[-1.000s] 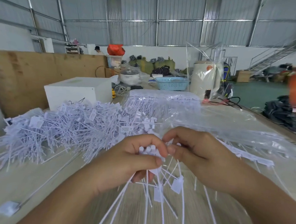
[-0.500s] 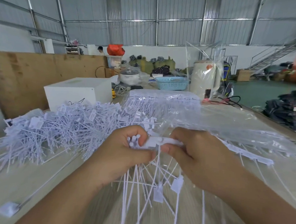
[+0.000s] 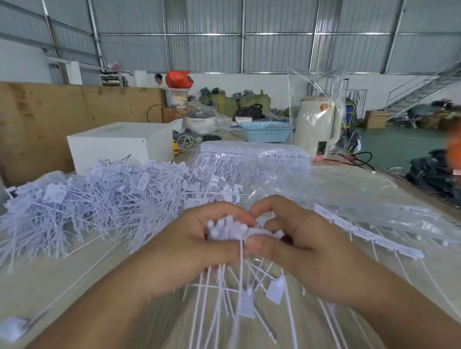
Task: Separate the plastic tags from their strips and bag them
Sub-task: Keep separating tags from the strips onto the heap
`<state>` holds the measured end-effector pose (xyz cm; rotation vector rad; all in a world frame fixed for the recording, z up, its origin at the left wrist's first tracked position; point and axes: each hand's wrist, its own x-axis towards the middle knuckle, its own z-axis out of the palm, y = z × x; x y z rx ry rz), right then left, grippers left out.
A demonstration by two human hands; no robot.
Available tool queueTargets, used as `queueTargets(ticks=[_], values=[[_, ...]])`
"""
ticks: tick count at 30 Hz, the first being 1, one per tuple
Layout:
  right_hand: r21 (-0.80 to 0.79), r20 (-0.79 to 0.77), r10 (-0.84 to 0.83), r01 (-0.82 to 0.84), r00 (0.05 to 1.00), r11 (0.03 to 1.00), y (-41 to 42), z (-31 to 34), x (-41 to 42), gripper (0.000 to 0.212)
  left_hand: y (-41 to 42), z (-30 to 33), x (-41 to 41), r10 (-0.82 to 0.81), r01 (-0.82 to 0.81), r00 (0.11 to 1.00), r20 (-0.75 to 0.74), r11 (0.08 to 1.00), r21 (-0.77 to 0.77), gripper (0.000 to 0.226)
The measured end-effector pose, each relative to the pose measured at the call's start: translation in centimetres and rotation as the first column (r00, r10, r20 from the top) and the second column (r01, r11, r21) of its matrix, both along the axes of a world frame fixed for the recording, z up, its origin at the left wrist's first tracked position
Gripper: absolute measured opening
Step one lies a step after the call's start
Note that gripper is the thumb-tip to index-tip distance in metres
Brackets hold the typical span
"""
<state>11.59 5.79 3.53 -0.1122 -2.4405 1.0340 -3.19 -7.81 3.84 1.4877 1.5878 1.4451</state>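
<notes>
My left hand (image 3: 193,242) is closed around a bunch of loose white plastic tags (image 3: 222,229), their thin tails hanging down toward me. My right hand (image 3: 300,243) pinches the white strip (image 3: 263,231) between thumb and fingers, right against the left hand. A big heap of separated white tags (image 3: 87,203) lies on the table to the left. Clear plastic bags (image 3: 357,198) with more tag strips lie behind and to the right of my hands. One single tag (image 3: 12,328) lies near the front left.
The wooden table (image 3: 55,285) carries a white box (image 3: 120,146) at the back left, a filled clear bag of tags (image 3: 252,159), a blue basket (image 3: 264,130) and a cream kettle (image 3: 317,125). A plywood board (image 3: 38,119) stands on the left.
The hands pulled slightly apart along the strip, then came back together. More tag heads are gathered in my left hand and the strip has shifted in my right fingers.
</notes>
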Motion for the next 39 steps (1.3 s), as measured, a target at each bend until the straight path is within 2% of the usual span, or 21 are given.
queueTargets(ticks=[4, 8, 11, 15, 18, 21, 25, 29, 30, 31, 33, 35, 36, 39], values=[[-0.026, 0.027, -0.007, 0.008, 1.000, 1.000, 0.3, -0.1, 0.0, 0.029, -0.2, 0.1, -0.3, -0.151, 0.153, 0.988, 0.038, 0.986, -0.066, 0.039], [-0.018, 0.052, -0.004, 0.005, 0.999, 1.000, 0.3, -0.4, -0.1, 0.034, -0.7, 0.4, -0.4, -0.248, 0.259, 0.963, 0.110, 0.961, -0.097, 0.027], [0.025, 0.101, 0.003, -0.006, 0.995, 1.000, 0.5, 0.0, 0.1, 0.025, -0.3, 0.3, -0.2, -0.127, 0.133, 0.988, 0.083, 0.988, -0.080, 0.011], [0.031, 0.148, -0.074, 0.070, 0.986, 0.997, 0.8, 0.4, 0.3, 0.038, 0.2, -0.2, -0.4, 0.037, -0.036, 0.998, 0.055, 0.999, -0.015, 0.017], [-0.034, 0.032, -0.226, 0.227, 0.974, 0.973, 0.3, 0.3, -0.3, 0.038, 0.8, -0.4, 0.5, 0.195, -0.206, 0.968, 0.156, 0.977, 0.060, 0.020], [-0.026, -0.154, -0.381, 0.381, 0.912, 0.924, -0.9, 0.1, -1.2, 0.044, 1.7, -0.6, 1.8, 0.323, -0.369, 0.914, 0.246, 0.913, 0.172, 0.025], [0.009, -0.256, -0.439, 0.456, 0.861, 0.890, -2.1, -0.4, -1.7, 0.044, 2.0, -0.8, 2.9, 0.412, -0.474, 0.871, 0.268, 0.848, 0.238, 0.021], [-0.162, -0.344, -0.561, 0.541, 0.753, 0.826, -0.6, 0.4, -1.2, 0.048, 1.2, -0.6, 0.8, 0.542, -0.624, 0.765, 0.348, 0.758, 0.192, 0.016], [-0.190, -0.336, -0.547, 0.514, 0.767, 0.837, 0.0, 0.6, -0.8, 0.051, 1.0, -0.4, 0.1, 0.529, -0.626, 0.748, 0.400, 0.763, 0.162, 0.020], [-0.205, -0.304, -0.500, 0.457, 0.811, 0.866, 0.3, 0.8, -0.5, 0.053, 0.7, -0.1, -0.6, 0.500, -0.597, 0.757, 0.421, 0.791, 0.134, 0.023], [-0.237, -0.208, -0.330, 0.280, 0.921, 0.930, 0.6, 0.8, 0.0, 0.047, 0.3, 0.2, -1.0, 0.380, -0.428, 0.869, 0.317, 0.898, 0.097, 0.020], [-0.255, -0.143, -0.154, 0.114, 0.978, 0.960, 0.6, 0.8, 0.1, 0.020, 0.2, 0.2, -0.5, 0.185, -0.195, 0.971, 0.151, 0.979, 0.053, 0.007], [-0.258, -0.112, -0.081, 0.050, 0.990, 0.965, 0.6, 0.8, 0.2, 0.013, 0.2, 0.2, -0.2, 0.109, -0.113, 0.988, 0.108, 0.993, 0.031, 0.003], [-0.227, -0.005, 0.036, -0.036, 0.999, 0.973, 0.7, 0.6, 0.5, 0.023, 0.3, -0.1, 0.3, 0.018, -0.019, 0.997, 0.077, 1.000, 0.001, 0.014]])
